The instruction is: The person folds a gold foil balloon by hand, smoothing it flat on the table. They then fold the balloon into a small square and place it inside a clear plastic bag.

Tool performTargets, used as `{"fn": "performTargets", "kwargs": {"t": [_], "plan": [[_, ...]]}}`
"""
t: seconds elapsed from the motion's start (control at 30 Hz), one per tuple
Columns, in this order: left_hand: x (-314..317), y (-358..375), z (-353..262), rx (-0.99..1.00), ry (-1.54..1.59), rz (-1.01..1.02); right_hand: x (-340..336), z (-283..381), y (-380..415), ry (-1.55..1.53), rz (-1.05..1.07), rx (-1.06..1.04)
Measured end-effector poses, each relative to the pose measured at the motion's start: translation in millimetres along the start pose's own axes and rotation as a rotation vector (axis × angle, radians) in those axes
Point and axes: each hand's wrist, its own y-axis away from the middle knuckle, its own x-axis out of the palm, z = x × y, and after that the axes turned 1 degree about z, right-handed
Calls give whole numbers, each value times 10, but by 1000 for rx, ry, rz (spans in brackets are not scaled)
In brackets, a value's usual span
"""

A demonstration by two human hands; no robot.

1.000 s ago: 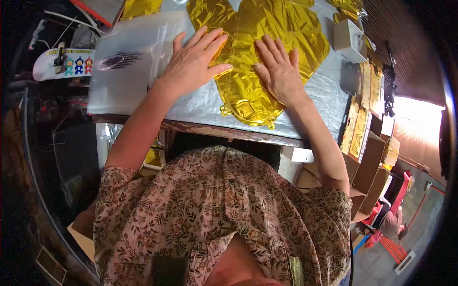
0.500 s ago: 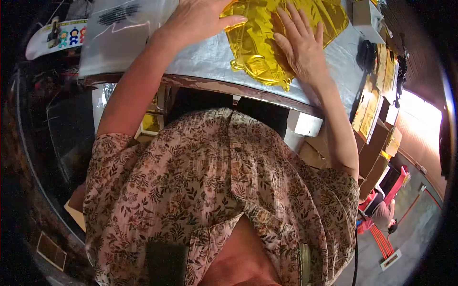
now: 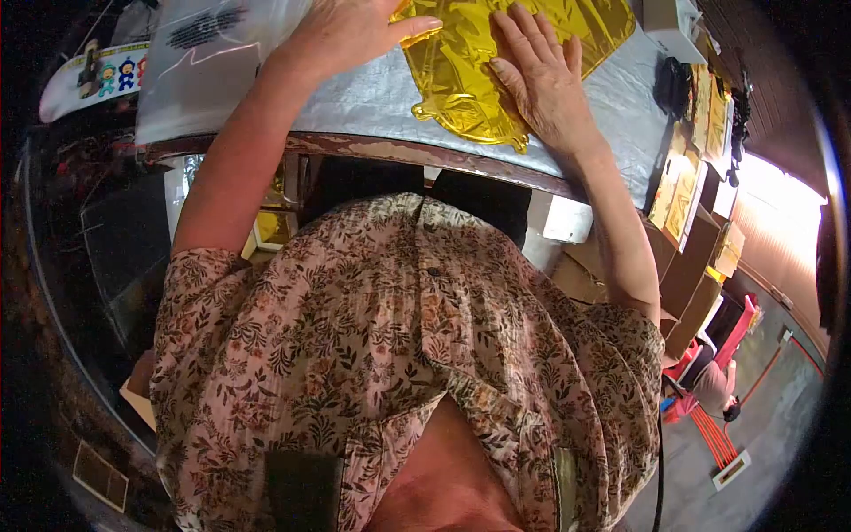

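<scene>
A shiny gold foil balloon (image 3: 461, 75), flat and uninflated with crinkles and small tabs along its near edge, lies on the silver-covered table. My right hand (image 3: 545, 84) rests flat on its right part, fingers spread and pointing away from me. At the balloon's left edge is my left hand (image 3: 350, 34), its thumb stretched out over the foil. The top of the frame cuts off the other left fingers. Neither hand appears to grip anything.
The worktable (image 3: 372, 102) has a worn front edge close to my body. Clear plastic sheeting (image 3: 213, 89) covers its left side. A white box (image 3: 671, 31) and a black bundle (image 3: 674, 87) stand at the right, beside cardboard boxes (image 3: 687, 284). Farther right is another person (image 3: 716, 386).
The whole view has shifted slightly, so table and hands appear a little farther up and left. Both hands remain on the foil, with the right still flat.
</scene>
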Motion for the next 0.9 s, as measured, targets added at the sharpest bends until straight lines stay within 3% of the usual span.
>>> {"fn": "performTargets", "kwargs": {"t": [0.07, 0.1, 0.17, 0.3, 0.43, 0.57, 0.63, 0.9], "plan": [[-15, -12, 9, -24, 6, 57, 73, -53, 1, -1, 2, 8], [5, -6, 18, -25, 4, 55, 216, -151, 17, 44, -93, -61], [134, 19, 62, 80, -139, -180, 355, -239, 42, 93, -198, -135], [536, -44, 394, 155, -195, -288, 278, -178, 35, 88, -144, -92], [385, -15, 250, 116, -69, -286, 227, -137, 37, 64, -127, -74], [317, -5, 135, 276, 19, -307, 198, -111, 37, 70, -99, -56], [334, 11, 123, 322, 58, -211, 190, -108, 34, 55, -87, -53], [293, 27, 77, 305, 122, -190, 253, -150, 48, 70, -141, -68]]}}
